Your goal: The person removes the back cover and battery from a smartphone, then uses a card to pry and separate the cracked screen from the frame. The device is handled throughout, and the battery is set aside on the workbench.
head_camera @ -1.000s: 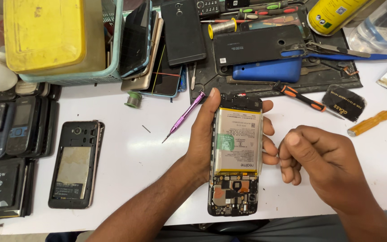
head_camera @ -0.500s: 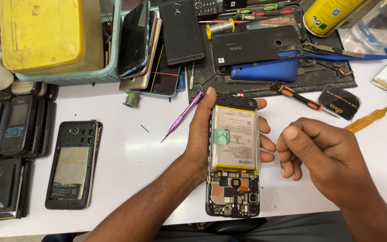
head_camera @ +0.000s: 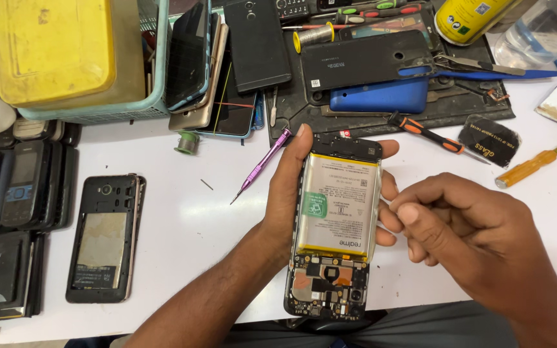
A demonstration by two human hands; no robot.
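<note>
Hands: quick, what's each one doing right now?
Left hand: closed around the opened smartphone, battery side up.
Right hand: fingers curled beside the phone's edge; holding anything cannot be told.

A phone repair workshop: the white tabletop (head_camera: 182, 225) is crowded with opened phones (head_camera: 103, 237), a far stack of handsets (head_camera: 211, 71), loose back covers (head_camera: 365, 61) on a dark work mat (head_camera: 485, 109), screwdrivers (head_camera: 259, 164) and a yellow parts box (head_camera: 56, 48).
</note>
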